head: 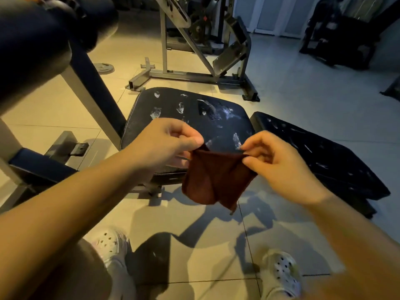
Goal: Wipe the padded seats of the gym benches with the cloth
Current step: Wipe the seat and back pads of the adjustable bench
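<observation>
The person stands on the tiled floor [292, 100] facing two dark padded seats. The left hand [166, 144] pinches the upper left corner of a dark red cloth [218, 178] between thumb and forefinger. The right hand [279, 167] pinches the upper right edge in the same manner. The hands are held apart, with the top edge of the cloth stretched between them. The rest of the cloth hangs down in loose folds, in the air, in front of the near edge of the left seat pad [186, 118]. It appears clear of the pad.

The left seat pad carries white smears and patches across its top. The right seat pad [320, 154], just beside it, shows smaller white flecks. A grey machine frame [190, 72] stands on the floor beyond the pads. A weight plate [103, 67] lies on the floor at far left.

Judged status: wiping of these pads has not begun; the cloth is being opened or refolded.

Risks from this state:
- Both grips are light fingertip pinches. Release of one corner would likely drop the cloth onto the floor and soil it.
- A bunched cloth would contact the pad unevenly and could leave streaks of residue.
- Low light may hide missed patches.
</observation>
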`<state>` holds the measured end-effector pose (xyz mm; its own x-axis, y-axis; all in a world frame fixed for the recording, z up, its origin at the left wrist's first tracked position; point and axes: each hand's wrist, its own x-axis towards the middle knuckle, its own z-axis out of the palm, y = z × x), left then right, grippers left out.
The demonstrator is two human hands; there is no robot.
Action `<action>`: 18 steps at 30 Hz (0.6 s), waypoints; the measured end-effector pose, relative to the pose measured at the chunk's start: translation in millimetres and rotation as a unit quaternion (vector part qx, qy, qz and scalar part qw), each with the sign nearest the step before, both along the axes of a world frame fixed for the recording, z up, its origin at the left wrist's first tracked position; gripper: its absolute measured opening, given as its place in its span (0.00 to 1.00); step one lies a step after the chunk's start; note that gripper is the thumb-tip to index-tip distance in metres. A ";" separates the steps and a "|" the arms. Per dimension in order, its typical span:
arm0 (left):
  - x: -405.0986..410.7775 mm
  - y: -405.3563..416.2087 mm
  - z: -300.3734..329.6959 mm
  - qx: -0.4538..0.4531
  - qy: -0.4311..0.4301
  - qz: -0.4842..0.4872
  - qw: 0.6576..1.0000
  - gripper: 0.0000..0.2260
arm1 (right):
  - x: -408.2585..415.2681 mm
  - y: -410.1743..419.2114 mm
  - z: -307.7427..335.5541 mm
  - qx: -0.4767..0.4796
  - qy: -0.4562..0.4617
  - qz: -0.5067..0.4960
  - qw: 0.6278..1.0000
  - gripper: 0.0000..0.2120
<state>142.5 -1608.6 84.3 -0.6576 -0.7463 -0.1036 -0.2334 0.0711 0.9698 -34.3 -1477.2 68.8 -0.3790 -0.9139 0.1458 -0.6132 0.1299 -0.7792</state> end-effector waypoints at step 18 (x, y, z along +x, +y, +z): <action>15.3 -11.3 -33.1 -0.268 -0.144 -0.081 0.949 0.02 | 28.6 -18.9 2.8 -0.008 -0.273 0.028 0.962 0.08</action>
<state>157.9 -1619.9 51.2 -0.7706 -0.6336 0.0686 -0.4272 0.5935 0.6821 -5.7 -1496.1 71.6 -0.3531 -0.9344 -0.0472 -0.1188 0.0948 -0.9884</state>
